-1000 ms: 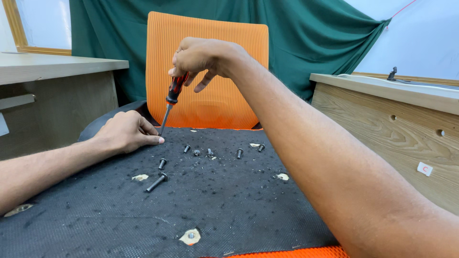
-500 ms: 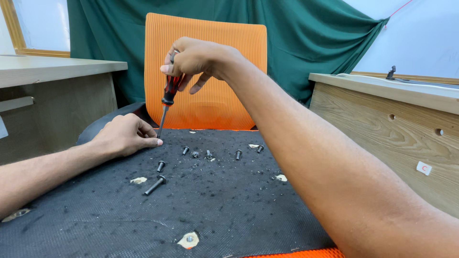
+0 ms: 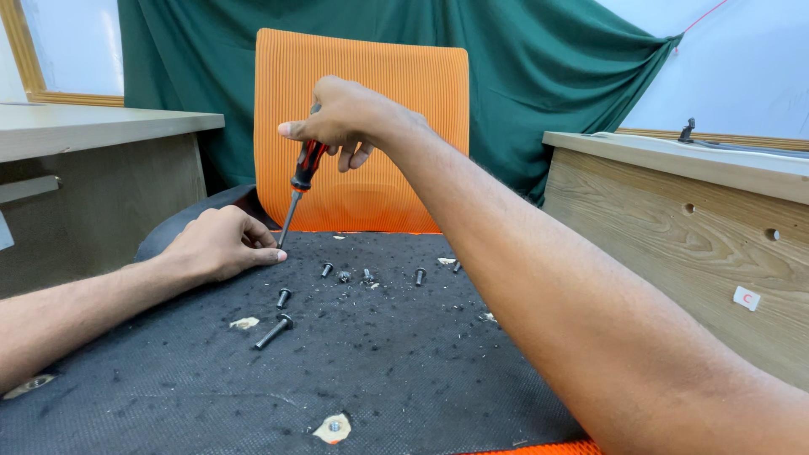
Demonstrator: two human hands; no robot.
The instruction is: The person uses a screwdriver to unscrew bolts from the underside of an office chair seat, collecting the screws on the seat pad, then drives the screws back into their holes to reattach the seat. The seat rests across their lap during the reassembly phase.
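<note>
fingertips of the right hand (image 3: 345, 118) are curled around the red-and-black handle of a screwdriver (image 3: 297, 192), thumb laid along the top and the others wrapped loosely beneath, so the tool hangs steeply with its thin steel shaft pointing down and slightly left. its tip meets the black fabric surface (image 3: 396, 371) right at the left hand (image 3: 221, 244), whose thumb and forefinger are pressed together at the tip; whether they pinch a small screw there i cannot tell, since the fingers hide it.

the screwdriver looks light and stiff, its ribbed handle giving good purchase; the shaft is narrow and smooth, a poor place to grip, and likely to skate off a screw head if tilted. taking it high on the handle, as here, suits turning.

just right of the tip lie several short dark screws (image 3: 327, 270), loose and easily rolled, and a long black bolt (image 3: 273, 331) sits nearer the viewer, beside a pale chip (image 3: 244, 323). the fabric is flecked with debris and looks soft and a little yielding.

behind rises an orange chair back (image 3: 371, 101) close to the right hand, limiting room rearward; a wooden desk (image 3: 674, 219) bounds the right, another desk (image 3: 93, 135) the left. open room lies toward the viewer
</note>
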